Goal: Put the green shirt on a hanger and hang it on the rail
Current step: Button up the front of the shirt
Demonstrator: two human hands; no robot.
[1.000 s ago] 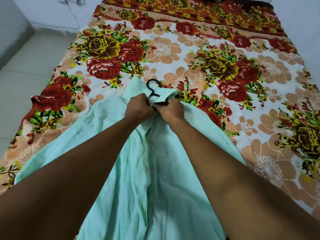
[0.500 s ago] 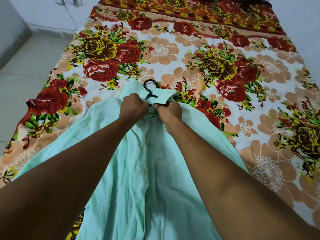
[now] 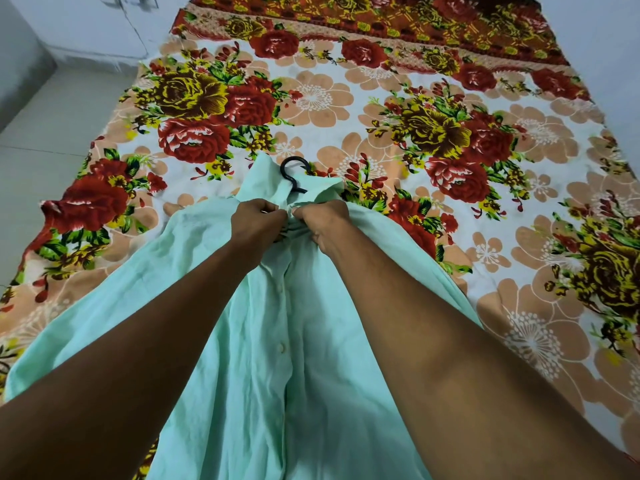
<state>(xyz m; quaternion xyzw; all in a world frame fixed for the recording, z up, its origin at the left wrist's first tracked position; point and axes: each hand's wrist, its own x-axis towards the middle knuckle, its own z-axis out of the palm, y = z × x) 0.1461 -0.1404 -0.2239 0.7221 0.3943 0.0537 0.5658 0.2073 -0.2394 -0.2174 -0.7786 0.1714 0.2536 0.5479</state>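
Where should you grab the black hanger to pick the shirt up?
Probably by the black hook, coming from the far side of the collar. It is the only part of the hanger poking out of the green shirt; the rest is hidden under cloth. Both the left hand and right hand pinch the shirt front just below.

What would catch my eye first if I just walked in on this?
Probably the mint green shirt spread down the middle, with the left hand and right hand pinching it just below the collar. A black hanger hook pokes out above them, all on a loud floral bedsheet.
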